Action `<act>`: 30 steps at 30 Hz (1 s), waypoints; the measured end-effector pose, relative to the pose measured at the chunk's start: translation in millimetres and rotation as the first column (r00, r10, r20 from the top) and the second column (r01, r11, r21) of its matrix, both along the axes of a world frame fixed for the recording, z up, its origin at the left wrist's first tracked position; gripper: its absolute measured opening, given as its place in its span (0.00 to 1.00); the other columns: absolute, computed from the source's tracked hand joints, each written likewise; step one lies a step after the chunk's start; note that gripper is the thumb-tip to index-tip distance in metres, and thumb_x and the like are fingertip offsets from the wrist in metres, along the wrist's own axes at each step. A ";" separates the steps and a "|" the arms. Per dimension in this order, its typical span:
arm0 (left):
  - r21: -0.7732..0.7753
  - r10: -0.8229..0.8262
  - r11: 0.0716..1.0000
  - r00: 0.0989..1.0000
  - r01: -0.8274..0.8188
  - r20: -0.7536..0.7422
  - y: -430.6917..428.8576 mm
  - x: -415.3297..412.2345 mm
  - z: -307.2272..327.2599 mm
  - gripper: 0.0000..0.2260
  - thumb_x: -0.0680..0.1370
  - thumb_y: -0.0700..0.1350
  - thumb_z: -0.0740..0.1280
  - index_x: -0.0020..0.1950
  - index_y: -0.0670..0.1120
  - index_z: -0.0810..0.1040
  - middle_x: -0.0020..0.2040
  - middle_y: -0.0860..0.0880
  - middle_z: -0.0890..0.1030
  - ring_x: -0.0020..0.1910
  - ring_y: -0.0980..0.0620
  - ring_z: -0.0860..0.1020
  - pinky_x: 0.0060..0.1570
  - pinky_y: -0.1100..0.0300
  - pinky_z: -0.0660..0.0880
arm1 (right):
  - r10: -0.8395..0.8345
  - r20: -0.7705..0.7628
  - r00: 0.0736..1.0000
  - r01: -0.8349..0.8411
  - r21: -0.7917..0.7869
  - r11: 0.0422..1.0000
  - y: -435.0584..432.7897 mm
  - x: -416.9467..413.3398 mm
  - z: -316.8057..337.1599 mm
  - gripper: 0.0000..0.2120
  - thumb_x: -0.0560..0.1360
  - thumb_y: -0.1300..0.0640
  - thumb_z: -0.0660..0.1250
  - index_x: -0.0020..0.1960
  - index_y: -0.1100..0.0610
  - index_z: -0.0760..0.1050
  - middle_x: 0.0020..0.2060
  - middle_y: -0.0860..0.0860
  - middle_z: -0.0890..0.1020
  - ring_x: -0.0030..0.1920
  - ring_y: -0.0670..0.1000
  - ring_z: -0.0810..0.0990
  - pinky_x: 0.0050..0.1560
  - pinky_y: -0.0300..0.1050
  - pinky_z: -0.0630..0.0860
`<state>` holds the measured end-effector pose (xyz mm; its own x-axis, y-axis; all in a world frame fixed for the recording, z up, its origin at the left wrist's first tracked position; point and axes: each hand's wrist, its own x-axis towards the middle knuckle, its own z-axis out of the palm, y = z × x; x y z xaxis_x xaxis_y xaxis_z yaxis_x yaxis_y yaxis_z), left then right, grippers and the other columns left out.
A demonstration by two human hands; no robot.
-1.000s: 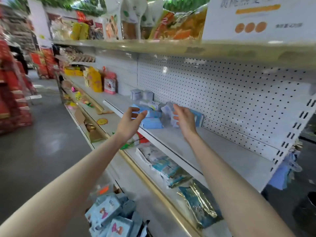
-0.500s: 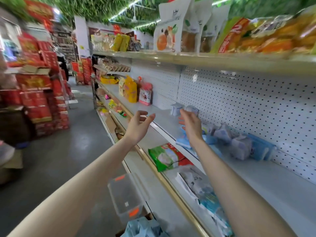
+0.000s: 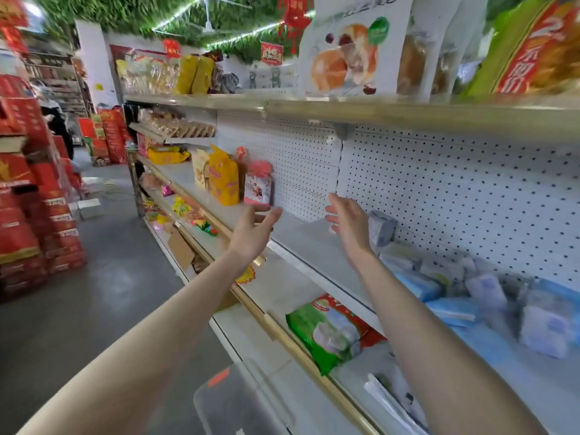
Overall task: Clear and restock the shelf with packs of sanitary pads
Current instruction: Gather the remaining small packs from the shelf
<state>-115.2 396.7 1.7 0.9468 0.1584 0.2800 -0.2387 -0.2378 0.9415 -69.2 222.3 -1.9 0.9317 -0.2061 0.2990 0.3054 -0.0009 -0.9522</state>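
Head view: your left hand (image 3: 254,233) and right hand (image 3: 348,227) hover over the shelf (image 3: 314,246), fingers (image 3: 272,215) apart, holding nothing; the packs of sanitary pads (image 3: 483,288) lie heaped to your right; likely light, soft, slippery film, so grip each across its flat faces.

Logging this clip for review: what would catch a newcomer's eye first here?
Two bare hands, the left hand and the right hand, reach open and empty over the middle shelf. To their right, blue and white packs of sanitary pads lie jumbled along the pegboard, and stacked red boxes fill the aisle's left side.
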 end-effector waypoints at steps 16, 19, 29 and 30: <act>0.050 -0.486 0.872 0.873 0.488 -0.044 34.1 252.9 -23.5 0.13 0.79 0.55 0.66 0.58 0.50 0.71 0.49 0.52 0.77 0.49 0.49 0.78 0.55 0.49 0.76 | -0.513 -0.042 0.857 0.515 0.021 0.857 44.2 154.9 -27.8 0.06 0.78 0.48 0.67 0.43 0.48 0.75 0.48 0.53 0.83 0.51 0.53 0.80 0.59 0.51 0.74; 0.066 -0.528 0.846 0.848 0.530 -0.048 42.1 292.2 -28.0 0.13 0.78 0.57 0.67 0.57 0.51 0.71 0.49 0.51 0.78 0.51 0.48 0.79 0.57 0.47 0.76 | -0.573 -0.080 0.816 0.576 0.036 0.816 61.4 173.2 -34.3 0.06 0.78 0.48 0.67 0.44 0.48 0.75 0.50 0.52 0.82 0.55 0.55 0.80 0.63 0.52 0.72; 0.017 -0.707 0.698 0.693 0.716 -0.143 6.2 384.7 -53.8 0.13 0.79 0.54 0.66 0.58 0.48 0.71 0.58 0.43 0.78 0.57 0.45 0.78 0.62 0.46 0.74 | -0.734 -0.161 0.660 0.748 0.047 0.662 55.7 223.6 -49.0 0.06 0.79 0.52 0.67 0.43 0.50 0.74 0.46 0.53 0.80 0.49 0.52 0.77 0.62 0.51 0.73; 0.017 -0.716 0.688 0.682 0.725 -0.147 -0.6 390.7 -56.2 0.13 0.79 0.54 0.66 0.58 0.48 0.71 0.58 0.44 0.78 0.57 0.45 0.78 0.61 0.45 0.74 | -0.747 -0.162 0.645 0.760 0.029 0.649 49.2 228.7 -52.2 0.06 0.78 0.51 0.67 0.43 0.49 0.74 0.46 0.52 0.81 0.49 0.52 0.78 0.63 0.52 0.73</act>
